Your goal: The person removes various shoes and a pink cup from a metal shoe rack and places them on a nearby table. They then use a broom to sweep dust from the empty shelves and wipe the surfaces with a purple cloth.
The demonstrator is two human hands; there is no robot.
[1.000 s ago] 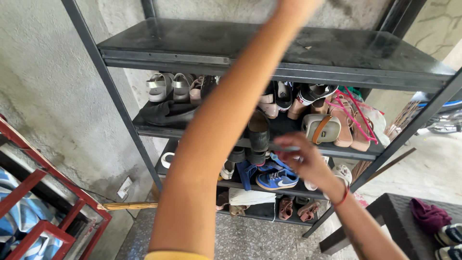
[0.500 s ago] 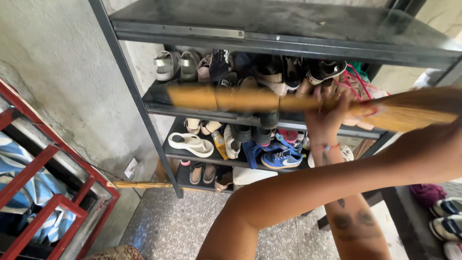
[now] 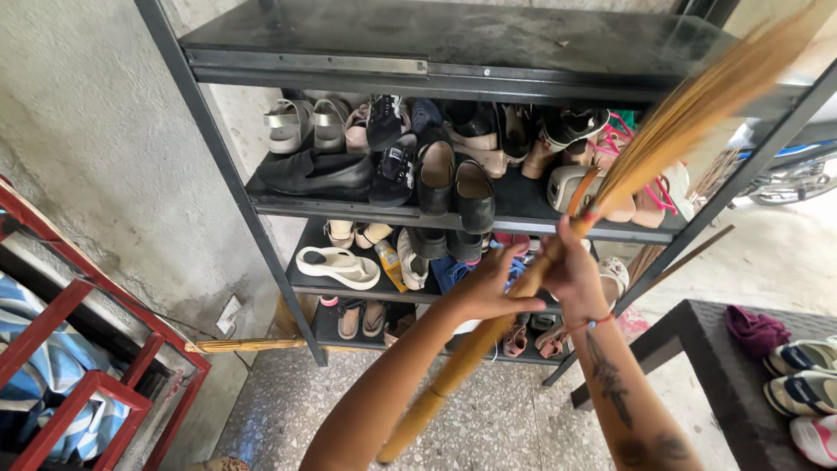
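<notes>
A long straw broom (image 3: 663, 131) slants across the view, its yellow handle low at the bottom centre and its bristles up at the top right. My left hand (image 3: 488, 288) grips the handle lower down. My right hand (image 3: 571, 270), with a thread band at the wrist, grips it just above, near the red binding. Both hands hang in front of a dark metal shoe rack (image 3: 218, 166) whose shelves are crowded with sandals, black shoes (image 3: 453, 183) and a blue sneaker.
A grey concrete wall rises at the left, with a red metal frame (image 3: 78, 349) below it. A second broom (image 3: 253, 345) lies by the rack's foot. A dark table (image 3: 697, 340) at the right carries a maroon cloth and sneakers (image 3: 802, 362). The floor is speckled stone.
The broom swung from lying level across the rack to a steep slant, bristles up at the right. My left hand came down off the top shelf and took the handle.
</notes>
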